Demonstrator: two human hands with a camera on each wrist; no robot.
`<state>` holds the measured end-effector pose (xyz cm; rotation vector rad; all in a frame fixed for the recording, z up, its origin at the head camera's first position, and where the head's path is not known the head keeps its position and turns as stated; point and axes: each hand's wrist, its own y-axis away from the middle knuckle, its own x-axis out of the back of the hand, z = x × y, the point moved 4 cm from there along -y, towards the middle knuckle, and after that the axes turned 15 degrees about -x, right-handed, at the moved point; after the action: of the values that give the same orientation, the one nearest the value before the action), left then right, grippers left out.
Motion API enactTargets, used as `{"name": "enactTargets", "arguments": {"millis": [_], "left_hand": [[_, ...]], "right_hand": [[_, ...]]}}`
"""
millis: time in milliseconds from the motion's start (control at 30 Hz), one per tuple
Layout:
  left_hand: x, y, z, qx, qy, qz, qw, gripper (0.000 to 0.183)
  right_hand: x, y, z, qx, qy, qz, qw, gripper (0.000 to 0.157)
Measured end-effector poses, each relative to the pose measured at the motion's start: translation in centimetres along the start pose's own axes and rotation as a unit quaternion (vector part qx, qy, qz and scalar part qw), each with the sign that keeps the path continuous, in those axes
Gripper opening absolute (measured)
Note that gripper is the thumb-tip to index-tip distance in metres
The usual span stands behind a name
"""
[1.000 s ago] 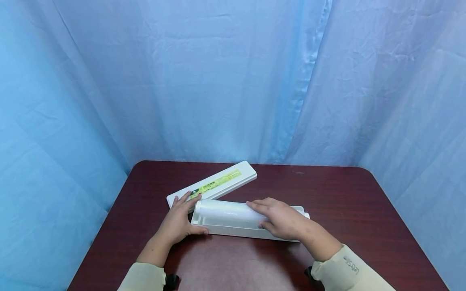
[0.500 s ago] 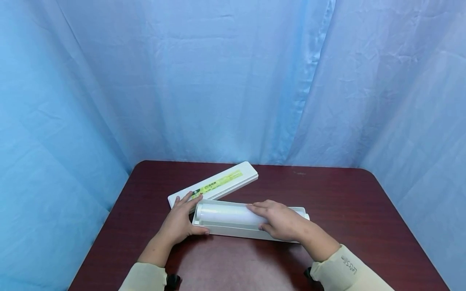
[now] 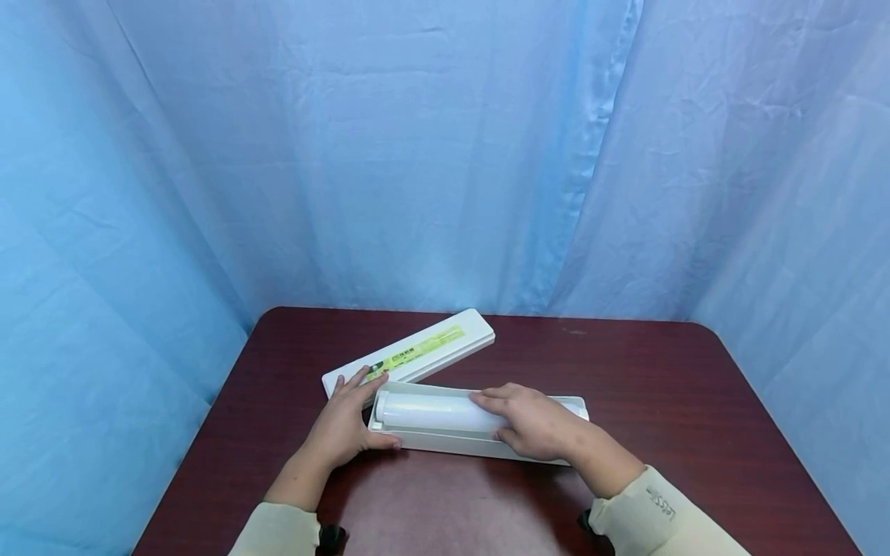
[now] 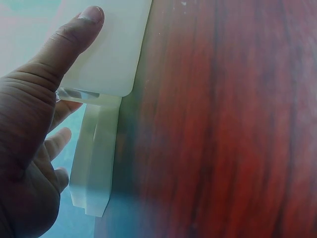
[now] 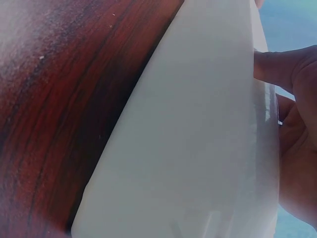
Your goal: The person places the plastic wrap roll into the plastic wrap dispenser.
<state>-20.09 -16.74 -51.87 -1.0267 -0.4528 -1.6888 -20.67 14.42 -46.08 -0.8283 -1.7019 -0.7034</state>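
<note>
1. We see the left grip [image 3: 339, 425] clasping the left end of the open white box [image 3: 455, 444], its thumb against the near wall and its fingers spread past the far corner.
2. The right grip [image 3: 541, 423] curves over the white roll [image 3: 427, 411], holding it, with fingertips on top and the thumb by the box's near rim.
3. The roll lies lengthwise inside the box; the right grip hides part of it from us.
4. The box rests open side up on the dark red counter [image 3: 640, 371], its right end slightly nearer the person.
5. Behind it we find the white lid [image 3: 417, 354], lying slantwise, yellow-green label upward. We cannot tell whether the left fingers touch it.
6. We see pale sleeves on both arms, dark lettering on the right one.
7. Light blue curtains [image 3: 431, 154] hang behind and beside the counter.
</note>
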Motion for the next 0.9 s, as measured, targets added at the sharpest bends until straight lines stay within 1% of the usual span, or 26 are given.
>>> {"name": "enactTargets", "arguments": {"millis": [167,333,633,900], "left_hand": [[0.0,0.0,0.1,0.0,-0.001,0.002,1.0,0.121],[-0.1,0.0,0.1,0.001,-0.003,0.002,1.0,0.121],[-0.1,-0.1,0.1,0.001,-0.006,-0.001,1.0,0.122],[-0.1,-0.1,0.0,-0.002,-0.004,0.002,1.0,0.121]], "right_hand": [[-0.2,-0.1,0.1,0.0,0.005,-0.004,1.0,0.065],[-0.5,-0.4,0.2,-0.007,0.002,-0.02,1.0,0.065],[-0.9,-0.6,0.7,-0.004,-0.028,-0.038,0.999,0.064],[-1.3,-0.8,1.1,0.007,-0.048,-0.034,0.998,0.063]]}}
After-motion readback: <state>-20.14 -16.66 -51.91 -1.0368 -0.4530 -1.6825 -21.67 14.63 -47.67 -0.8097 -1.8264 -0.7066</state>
